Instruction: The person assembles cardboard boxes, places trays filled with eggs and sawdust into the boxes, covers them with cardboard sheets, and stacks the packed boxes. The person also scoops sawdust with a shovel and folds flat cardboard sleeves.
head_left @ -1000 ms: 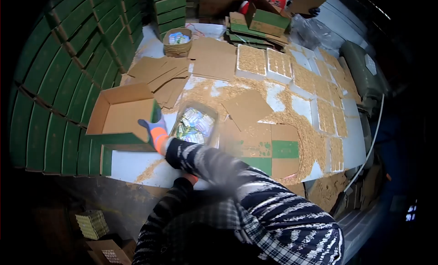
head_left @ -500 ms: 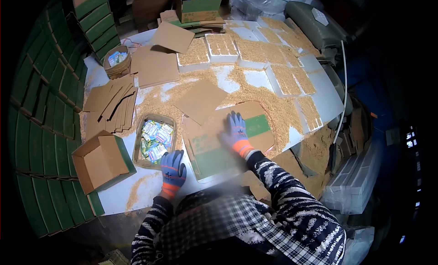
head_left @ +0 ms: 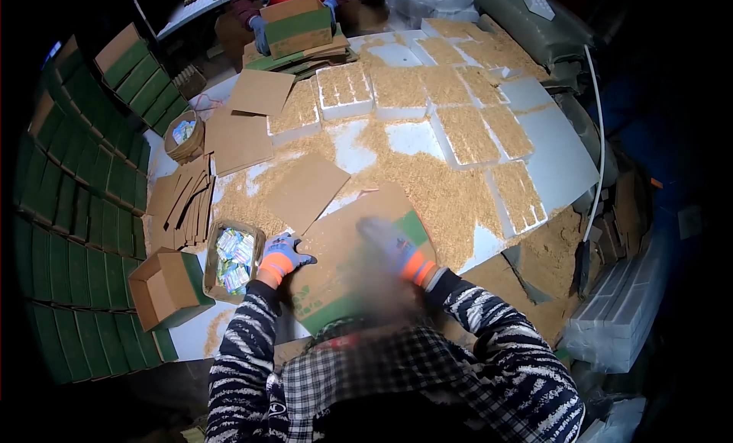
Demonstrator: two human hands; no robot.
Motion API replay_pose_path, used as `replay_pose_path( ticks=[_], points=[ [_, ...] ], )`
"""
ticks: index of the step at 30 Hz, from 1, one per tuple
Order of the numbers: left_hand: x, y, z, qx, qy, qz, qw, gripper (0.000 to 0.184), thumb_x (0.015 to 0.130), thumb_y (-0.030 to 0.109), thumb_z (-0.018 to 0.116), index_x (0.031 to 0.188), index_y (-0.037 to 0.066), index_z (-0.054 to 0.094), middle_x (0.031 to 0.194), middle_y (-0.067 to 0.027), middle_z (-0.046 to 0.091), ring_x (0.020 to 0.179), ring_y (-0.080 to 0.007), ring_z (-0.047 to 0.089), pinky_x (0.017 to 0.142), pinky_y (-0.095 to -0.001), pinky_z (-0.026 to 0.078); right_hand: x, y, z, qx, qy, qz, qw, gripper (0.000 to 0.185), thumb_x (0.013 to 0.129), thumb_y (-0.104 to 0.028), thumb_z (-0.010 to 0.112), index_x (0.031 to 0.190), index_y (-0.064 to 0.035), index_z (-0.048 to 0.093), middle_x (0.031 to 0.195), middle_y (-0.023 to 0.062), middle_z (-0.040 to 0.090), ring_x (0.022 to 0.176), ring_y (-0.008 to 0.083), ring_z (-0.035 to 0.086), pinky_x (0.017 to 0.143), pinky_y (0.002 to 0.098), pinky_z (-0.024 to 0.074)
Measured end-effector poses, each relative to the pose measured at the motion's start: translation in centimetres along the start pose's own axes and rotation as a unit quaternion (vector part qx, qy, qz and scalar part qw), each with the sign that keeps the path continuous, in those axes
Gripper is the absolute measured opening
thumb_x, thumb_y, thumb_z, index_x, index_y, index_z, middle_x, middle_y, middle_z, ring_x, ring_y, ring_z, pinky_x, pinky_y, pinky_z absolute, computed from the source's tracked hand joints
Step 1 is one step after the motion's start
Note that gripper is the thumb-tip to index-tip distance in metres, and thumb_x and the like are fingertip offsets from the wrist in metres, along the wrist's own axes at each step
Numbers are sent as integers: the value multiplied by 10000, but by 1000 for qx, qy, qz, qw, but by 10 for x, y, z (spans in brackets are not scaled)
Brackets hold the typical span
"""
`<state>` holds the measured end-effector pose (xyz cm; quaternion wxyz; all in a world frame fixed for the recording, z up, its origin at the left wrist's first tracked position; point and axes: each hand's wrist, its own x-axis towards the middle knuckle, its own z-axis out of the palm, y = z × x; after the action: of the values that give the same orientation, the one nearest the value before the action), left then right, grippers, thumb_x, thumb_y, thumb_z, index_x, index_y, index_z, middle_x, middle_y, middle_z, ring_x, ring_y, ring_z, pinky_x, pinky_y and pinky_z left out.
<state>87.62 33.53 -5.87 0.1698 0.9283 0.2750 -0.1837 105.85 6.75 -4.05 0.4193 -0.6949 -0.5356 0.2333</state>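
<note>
A large flattened cardboard box [head_left: 343,271], brown with green bands, lies in front of me on the table. My left hand [head_left: 282,255], in a grey-blue and orange glove, rests at its left edge with the thumb held apart from the fingers. Over the right part of the cardboard is my right hand [head_left: 391,248], gloved the same way; motion blurs its fingers. Just left of my left hand stands a basket [head_left: 258,264] of small printed packets [head_left: 234,248]. A plain cardboard sheet [head_left: 308,190] lies beyond the flattened box.
Trays [head_left: 345,90] filled with tan shavings cover the far table. An open box [head_left: 169,289] sits at left, beside stacked green boxes [head_left: 72,271]. Cardboard pieces [head_left: 179,202] and another basket [head_left: 183,141] lie farther back. A co-worker's gloved hands hold a green box [head_left: 299,32].
My left hand has moved from the basket's near corner up to the cardboard's left edge. The flattened box has turned and shifted left. A co-worker's torso has come into view at the far side.
</note>
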Motion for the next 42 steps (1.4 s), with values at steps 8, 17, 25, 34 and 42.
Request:
replay_pose_path(
  ticks=[8,17,25,34,42],
  points=[
    [-61,81,-76,-47,203,92,974,449,747,466,776,942,66,715,925,-123,634,916,-337,613,796,-439,493,50,-55,-99,-386,89,-81,915,587,858,-475,658,1332,-139,570,1299,107,573,1297,283,470,1207,486,226],
    [-113,50,-122,-59,304,130,942,643,791,284,770,1352,54,557,1222,-160,641,1112,-323,617,963,-396,480,24,-60,-152,-321,136,-133,928,316,782,-434,722,1007,-214,747,936,65,638,1026,294,571,1024,471,405],
    [-83,79,-109,-9,212,166,963,454,922,312,631,1304,75,568,1186,-199,637,1074,-370,604,931,-461,470,30,-33,-65,-330,133,-188,915,499,932,-478,497,1340,-199,565,1289,64,586,1236,227,502,1158,495,299],
    [-55,26,-131,-144,-36,185,972,342,927,263,631,1185,41,666,1006,-173,724,897,-271,689,822,-355,516,-24,-100,-84,-217,151,-269,926,123,783,-159,686,693,-115,614,755,34,609,801,268,606,932,419,465],
    [-32,110,-78,-269,256,350,860,293,944,120,570,1217,66,661,1101,-161,681,1097,-315,626,1003,-391,451,5,-56,-21,-191,-165,-126,959,354,859,-438,666,886,-87,705,1015,121,659,1082,331,550,960,427,436]
  ],
)
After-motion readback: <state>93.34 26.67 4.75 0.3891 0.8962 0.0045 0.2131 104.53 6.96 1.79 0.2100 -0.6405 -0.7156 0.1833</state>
